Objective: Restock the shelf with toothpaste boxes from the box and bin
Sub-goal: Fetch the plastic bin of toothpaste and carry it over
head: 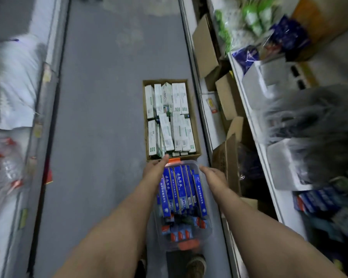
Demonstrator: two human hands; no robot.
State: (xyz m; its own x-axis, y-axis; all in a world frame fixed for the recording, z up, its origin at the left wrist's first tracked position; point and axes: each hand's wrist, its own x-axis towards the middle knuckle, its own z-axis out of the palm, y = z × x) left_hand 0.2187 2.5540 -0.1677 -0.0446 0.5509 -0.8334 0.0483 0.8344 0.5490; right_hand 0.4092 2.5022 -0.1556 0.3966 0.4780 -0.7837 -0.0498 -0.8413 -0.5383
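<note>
Grey floor (100, 121) fills my view, shelf (255, 125) along the right. On it a cardboard box (195, 125) holds white-and-green toothpaste boxes (170, 119), print too small to read. Nearer, the clear bin (206, 199) holds blue toothpaste boxes (180, 189) with white Chinese lettering. My left hand (155, 168) and right hand (214, 174) reach palms inward over the bin's far end, each grip spread, holding nothing.
</note>
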